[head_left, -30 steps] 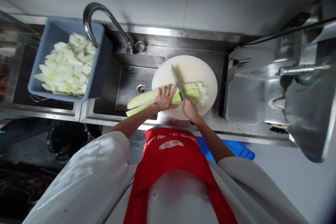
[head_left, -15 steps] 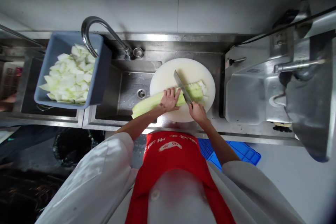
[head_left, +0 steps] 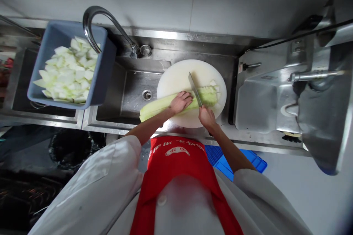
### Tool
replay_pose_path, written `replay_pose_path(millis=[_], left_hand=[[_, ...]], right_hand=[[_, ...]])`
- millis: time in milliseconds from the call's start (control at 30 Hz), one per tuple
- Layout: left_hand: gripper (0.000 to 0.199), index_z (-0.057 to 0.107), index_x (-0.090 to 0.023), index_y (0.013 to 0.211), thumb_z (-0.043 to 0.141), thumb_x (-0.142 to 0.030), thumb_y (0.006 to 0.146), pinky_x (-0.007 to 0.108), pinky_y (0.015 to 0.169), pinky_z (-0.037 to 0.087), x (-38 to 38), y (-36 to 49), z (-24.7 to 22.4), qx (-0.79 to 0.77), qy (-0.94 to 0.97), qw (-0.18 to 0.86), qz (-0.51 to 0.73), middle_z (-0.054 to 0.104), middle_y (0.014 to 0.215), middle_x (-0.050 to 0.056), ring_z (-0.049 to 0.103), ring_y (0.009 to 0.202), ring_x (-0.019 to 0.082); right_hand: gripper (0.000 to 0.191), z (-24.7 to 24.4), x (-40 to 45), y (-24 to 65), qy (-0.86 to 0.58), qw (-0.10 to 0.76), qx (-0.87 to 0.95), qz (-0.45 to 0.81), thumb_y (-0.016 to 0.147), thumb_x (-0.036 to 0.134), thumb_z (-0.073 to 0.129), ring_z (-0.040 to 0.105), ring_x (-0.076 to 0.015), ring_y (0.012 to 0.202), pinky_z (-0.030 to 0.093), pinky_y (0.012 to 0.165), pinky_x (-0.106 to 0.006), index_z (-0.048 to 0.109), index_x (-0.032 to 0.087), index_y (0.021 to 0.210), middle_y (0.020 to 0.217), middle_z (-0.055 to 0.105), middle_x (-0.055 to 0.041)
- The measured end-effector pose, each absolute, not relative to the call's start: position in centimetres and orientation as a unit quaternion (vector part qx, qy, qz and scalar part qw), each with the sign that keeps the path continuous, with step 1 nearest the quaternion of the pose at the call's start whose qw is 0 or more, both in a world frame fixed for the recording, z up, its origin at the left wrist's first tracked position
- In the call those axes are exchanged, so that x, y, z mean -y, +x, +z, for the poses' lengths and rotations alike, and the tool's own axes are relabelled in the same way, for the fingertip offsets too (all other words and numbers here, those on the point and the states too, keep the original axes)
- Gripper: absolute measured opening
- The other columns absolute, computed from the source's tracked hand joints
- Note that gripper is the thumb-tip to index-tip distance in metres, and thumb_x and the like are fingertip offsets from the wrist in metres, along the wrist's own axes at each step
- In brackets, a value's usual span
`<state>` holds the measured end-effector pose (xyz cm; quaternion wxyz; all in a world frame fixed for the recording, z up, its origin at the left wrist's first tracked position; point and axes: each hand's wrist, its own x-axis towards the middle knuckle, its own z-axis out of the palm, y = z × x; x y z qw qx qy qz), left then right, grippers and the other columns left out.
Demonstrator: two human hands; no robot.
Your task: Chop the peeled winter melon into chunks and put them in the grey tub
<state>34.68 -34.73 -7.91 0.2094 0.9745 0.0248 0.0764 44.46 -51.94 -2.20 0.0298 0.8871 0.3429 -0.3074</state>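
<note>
A long, pale green peeled gourd (head_left: 154,107) lies across a round white cutting board (head_left: 176,73), its left end reaching out over the sink. Fingers bent, my left hand (head_left: 180,102) presses down on the gourd just left of the blade. In my right hand (head_left: 207,116) is the handle of a kitchen knife (head_left: 195,90), its blade angled across the gourd with the tip toward the wall. Right of the blade lies a sliced section (head_left: 208,96), with small pale pieces (head_left: 214,83) at its far end. How deep the blade sits is unclear.
A blue-grey tub (head_left: 95,91) of cut gourd chunks (head_left: 70,71) stands at the left, under a curved faucet (head_left: 110,16). The steel sink (head_left: 135,95) lies between tub and board. A metal slicing machine (head_left: 320,91) stands at the right.
The knife has shifted slightly right, and the sliced section reaches farther right on the board. My left hand's fingers are closer together. The view has tilted a little.
</note>
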Motion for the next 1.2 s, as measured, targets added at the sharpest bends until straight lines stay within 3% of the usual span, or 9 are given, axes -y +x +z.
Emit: replay_pose_path(millis=[167,400,733,1033,1200], left_hand=[[0.036,0.070,-0.019,0.109,0.036,-0.030,0.108,0.039,0.088,0.041,35.3,36.2,-8.2,-0.030,0.983,0.162,0.077,0.066,0.108,0.009,0.052,0.102,0.024],[0.031,0.069,-0.021,0.107,0.039,-0.027,0.107,0.040,0.085,0.037,35.5,36.4,-7.9,-0.030,0.986,0.147,0.065,0.065,0.107,0.009,0.053,0.099,0.024],[0.030,0.068,-0.018,0.108,0.040,-0.026,0.106,0.039,0.085,0.039,35.3,36.4,-8.6,-0.025,0.984,0.161,0.069,0.065,0.104,0.009,0.053,0.099,0.024],[0.033,0.068,-0.017,0.107,0.036,-0.024,0.106,0.041,0.087,0.040,35.4,36.6,-8.5,-0.036,0.978,0.192,0.070,0.065,0.103,0.010,0.054,0.099,0.025],[0.033,0.068,-0.016,0.109,0.037,-0.025,0.106,0.042,0.087,0.040,35.3,36.5,-8.6,-0.036,0.975,0.207,0.069,0.065,0.105,0.011,0.054,0.099,0.026]], right_hand=[[0.034,0.4,52.3,44.5,0.882,0.046,-0.351,-0.312,0.108,0.026,0.031,0.070,-0.0272,0.103,0.048,0.085,-0.031,0.056,0.010,0.124,0.106,0.072,-0.0195],[0.035,4.6,55.0,43.1,0.872,0.074,-0.333,-0.352,0.108,0.029,0.029,0.070,-0.0303,0.099,0.048,0.081,-0.034,0.052,0.009,0.125,0.102,0.071,-0.0216],[0.031,-0.9,50.0,44.5,0.883,0.016,-0.333,-0.332,0.106,0.019,0.033,0.068,-0.0260,0.103,0.047,0.086,-0.031,0.054,0.006,0.125,0.110,0.070,-0.0206],[0.033,3.8,53.5,43.7,0.879,0.067,-0.339,-0.328,0.108,0.028,0.032,0.070,-0.0284,0.094,0.047,0.079,-0.033,0.054,0.009,0.121,0.096,0.070,-0.0184],[0.031,1.4,52.4,43.5,0.879,0.054,-0.326,-0.343,0.107,0.025,0.033,0.069,-0.0277,0.098,0.047,0.082,-0.032,0.054,0.008,0.121,0.103,0.070,-0.0204]])
